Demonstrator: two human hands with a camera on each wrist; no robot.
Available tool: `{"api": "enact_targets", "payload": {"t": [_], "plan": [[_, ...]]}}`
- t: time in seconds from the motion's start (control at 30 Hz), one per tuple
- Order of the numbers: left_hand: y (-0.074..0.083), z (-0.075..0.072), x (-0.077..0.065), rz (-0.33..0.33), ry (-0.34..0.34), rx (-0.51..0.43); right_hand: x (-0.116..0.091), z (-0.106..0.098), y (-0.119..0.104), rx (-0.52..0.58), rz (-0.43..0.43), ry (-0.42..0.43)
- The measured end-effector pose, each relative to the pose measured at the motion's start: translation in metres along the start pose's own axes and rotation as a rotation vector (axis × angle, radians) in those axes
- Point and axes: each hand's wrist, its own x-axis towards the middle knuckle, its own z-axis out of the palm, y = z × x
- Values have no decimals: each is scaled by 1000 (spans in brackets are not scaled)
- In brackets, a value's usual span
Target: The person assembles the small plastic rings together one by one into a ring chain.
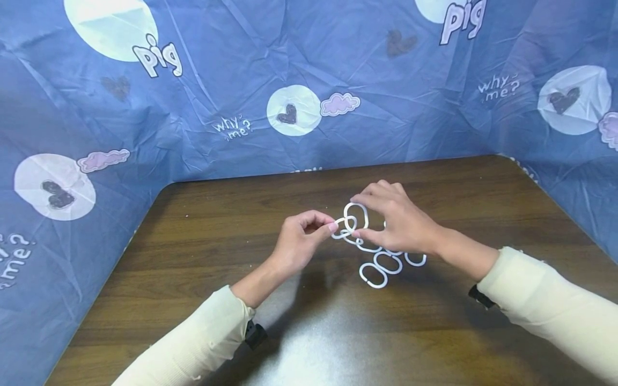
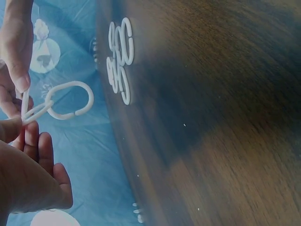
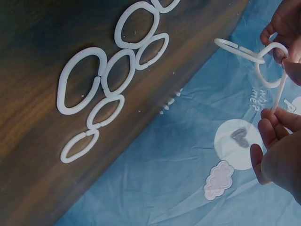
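White oval shower curtain rings, each with a small gap, are held up above the table. My left hand [image 1: 296, 241] pinches one ring [image 3: 258, 77] between thumb and fingertips. Opposite it, my right hand [image 1: 405, 220] grips a second ring [image 1: 366, 215] by its two ends, thumb below and fingers above. These two rings are looped through each other. A third ring [image 2: 70, 84] dangles from the one in my left hand, its gap facing down in the left wrist view. The other fingers of the right hand [image 3: 282, 150] are loosely bent.
Several more white rings [image 3: 62, 89] lie in a cluster on the brown wooden table [image 1: 193, 279], below and nearer than the hands. A blue printed cloth [image 1: 203, 96] stands behind the table and along its sides. Black straps [image 1: 255, 334] show at the sleeve cuffs.
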Motion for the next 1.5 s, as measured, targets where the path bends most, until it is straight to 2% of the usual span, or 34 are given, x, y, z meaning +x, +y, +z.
{"api": "enact_targets", "payload": {"t": [0.1,0.33,0.43,0.77,1.1,1.5], "plan": [[-2,-1,0,-1,-1,3,1,0,-2,-43,-31,3],[-33,1,12,-4,9,12,1,1,-5,-86,-43,13],[-37,1,13,2,12,11,1,2,-6,-86,-40,19],[-38,0,11,-10,2,13,0,2,-6,-41,-11,-13],[-39,0,10,-5,-12,17,-1,1,-5,-56,-21,-39],[-38,1,9,26,-43,28,-1,2,-6,-162,-117,-38]]}}
